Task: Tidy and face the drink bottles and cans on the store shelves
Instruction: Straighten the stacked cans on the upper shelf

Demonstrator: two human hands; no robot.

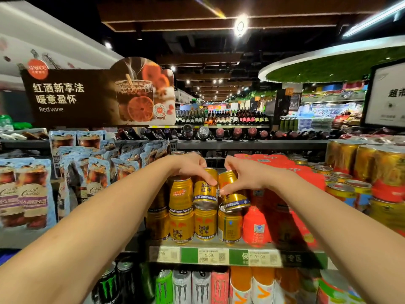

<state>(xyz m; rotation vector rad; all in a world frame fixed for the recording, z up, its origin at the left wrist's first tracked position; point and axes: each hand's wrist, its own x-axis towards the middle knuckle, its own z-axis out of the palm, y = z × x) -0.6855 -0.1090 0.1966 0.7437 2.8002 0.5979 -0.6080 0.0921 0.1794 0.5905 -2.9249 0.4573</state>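
Observation:
Gold Red Bull cans stand stacked in two layers on the middle shelf. My left hand grips the top of an upright upper-layer gold can, its label facing me. My right hand holds a second gold can just to the right, tilted with its bottom swung right, resting on the rim of a lower can. Another upper can stands to the left of my left hand. Both forearms reach in from the bottom corners.
Red shrink-wrapped packs fill the shelf right of the cans, with more gold cans beyond. Blue drink pouches hang at left. Tall energy drink cans line the shelf below. Price tags run along the shelf edge.

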